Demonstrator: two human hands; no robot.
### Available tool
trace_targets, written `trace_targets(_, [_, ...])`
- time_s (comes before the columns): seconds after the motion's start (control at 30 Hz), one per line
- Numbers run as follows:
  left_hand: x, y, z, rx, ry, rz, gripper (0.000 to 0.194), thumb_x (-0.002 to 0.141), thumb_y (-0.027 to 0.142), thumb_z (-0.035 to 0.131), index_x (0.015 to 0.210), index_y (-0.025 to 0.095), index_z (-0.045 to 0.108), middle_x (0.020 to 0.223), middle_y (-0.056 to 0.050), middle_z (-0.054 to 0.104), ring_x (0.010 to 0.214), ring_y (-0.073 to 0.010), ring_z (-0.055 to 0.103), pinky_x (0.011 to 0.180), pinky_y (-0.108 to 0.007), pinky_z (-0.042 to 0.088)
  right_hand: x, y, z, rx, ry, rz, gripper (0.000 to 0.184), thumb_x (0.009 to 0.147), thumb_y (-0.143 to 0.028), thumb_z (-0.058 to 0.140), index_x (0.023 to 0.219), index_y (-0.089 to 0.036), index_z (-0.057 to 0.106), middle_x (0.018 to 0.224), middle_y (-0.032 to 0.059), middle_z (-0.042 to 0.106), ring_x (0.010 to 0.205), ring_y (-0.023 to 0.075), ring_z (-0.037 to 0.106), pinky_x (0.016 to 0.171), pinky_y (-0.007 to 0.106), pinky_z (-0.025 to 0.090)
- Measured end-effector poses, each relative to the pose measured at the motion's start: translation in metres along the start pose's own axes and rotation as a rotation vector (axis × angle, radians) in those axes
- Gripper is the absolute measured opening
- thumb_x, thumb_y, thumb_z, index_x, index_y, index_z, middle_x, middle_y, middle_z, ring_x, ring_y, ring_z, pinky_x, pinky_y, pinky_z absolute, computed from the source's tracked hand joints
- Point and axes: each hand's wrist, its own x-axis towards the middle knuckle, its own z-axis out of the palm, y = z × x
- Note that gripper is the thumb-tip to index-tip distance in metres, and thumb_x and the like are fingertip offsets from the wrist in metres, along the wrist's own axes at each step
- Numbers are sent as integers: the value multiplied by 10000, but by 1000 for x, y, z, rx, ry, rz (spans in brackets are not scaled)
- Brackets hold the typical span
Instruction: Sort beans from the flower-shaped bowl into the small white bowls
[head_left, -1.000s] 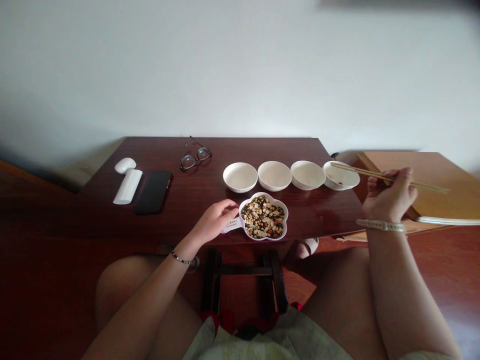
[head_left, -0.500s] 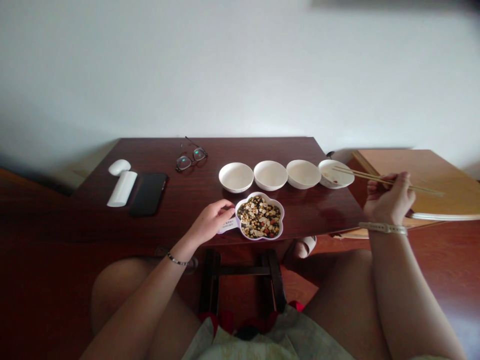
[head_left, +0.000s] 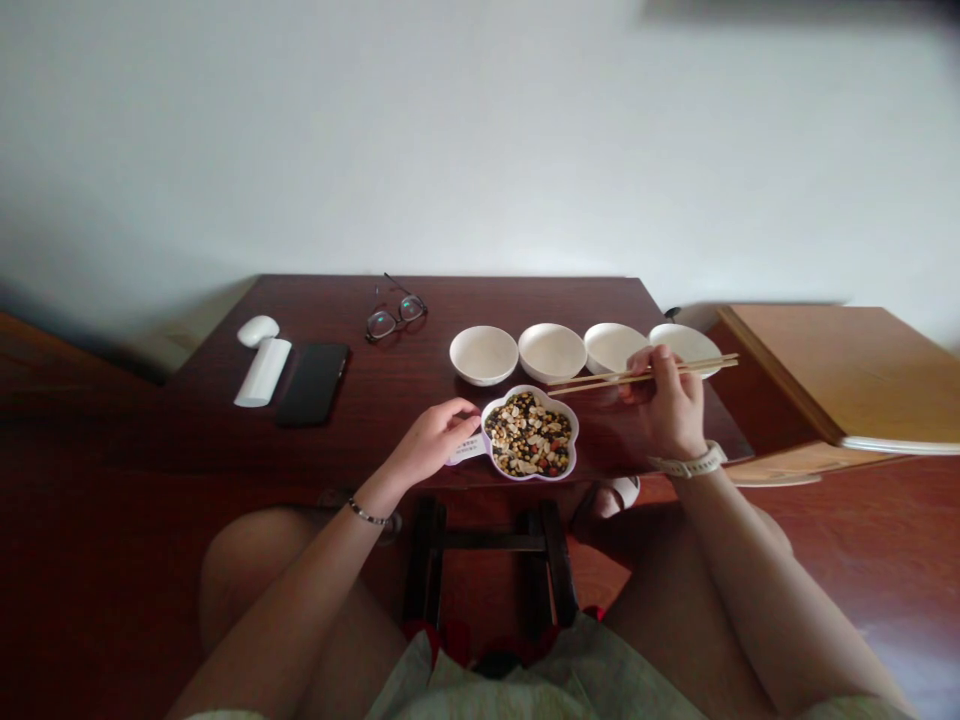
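The right hand (head_left: 675, 405) is closed on a pair of chopsticks (head_left: 600, 384), thumb and fingers pinching them around the middle; they are held in the air over the right part of the dark table (head_left: 405, 390), in front of the row of four white bowls (head_left: 484, 376); their long axis runs crosswise, nearly in line with the table's near edge, with the left ends just beside the flower-shaped dish (head_left: 574, 425) and the right ends in front of the rightmost bowl; the two sticks lie almost side by side, with a narrow gap at the left. They look like wood or bamboo, so they should be light and stiff, and apt to roll or cross if squeezed unevenly; the thicker part, back from the tips, seems the best place to hold. The dish sits upright near the table's front edge, filled with mixed beans and nuts (head_left: 531, 435); it is likely thin plastic, stiff and not slippery, with loose contents that could spill if it tipped; its short handle (head_left: 466, 450) is the natural hold, and points left and a little toward the person; the left hand (head_left: 427, 445) is at that handle, fingers half curled and thumb near the rim, though at this size I cannot tell whether they pinch it or only touch.
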Motion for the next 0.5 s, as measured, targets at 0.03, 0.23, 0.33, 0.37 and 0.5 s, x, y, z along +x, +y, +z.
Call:
trace_targets(0.03, [0, 0, 0, -6, -4, -5, 358, 1027, 511, 632, 1131, 192, 756, 909, -56, 796, 760, -206, 697, 618, -265, 469, -4, -1, 6, -26, -46, 12, 494, 1002, -678, 694, 778, -239, 656, 682, 5, 607, 553, 132, 567, 488, 264, 440])
trace_targets(0.23, [0, -1, 0, -18, -16, 3, 349, 1027, 499, 633, 1130, 191, 760, 922, -65, 802, 767, -207, 706, 617, -263, 470, -18, 1, 29, -77, -245, 41, 504, 1044, -676, 629, 794, -241, 665, 660, 13, 636, 576, 150, 580, 518, 270, 440])
trace_targets(0.33, [0, -1, 0, -23, -16, 9, 346, 1029, 494, 627, 1136, 192, 758, 940, -66, 807, 779, -209, 715, 619, -263, 476, -19, 4, 34, -77, -286, 67, 501, 1034, -688, 637, 805, -245, 677, 658, 15, 646, 589, 161, 582, 539, 282, 457])
trace_targets(0.37, [-1, -1, 0, -25, -16, 6, 345, 1028, 494, 628, 1134, 193, 757, 936, -65, 806, 775, -207, 714, 619, -262, 478, -18, 5, 35, -80, -298, 75, 499, 1030, -690, 644, 808, -245, 683, 662, 18, 651, 594, 163, 583, 546, 285, 462])
trace_targets(0.5, [-1, -1, 0, -37, -24, -10, 342, 1025, 501, 638, 1130, 197, 755, 907, -60, 801, 743, -199, 703, 609, -260, 480, -17, 7, 37, -83, -327, 94, 497, 1011, -700, 667, 815, -244, 700, 671, 22, 646, 607, 168, 583, 560, 292, 466])
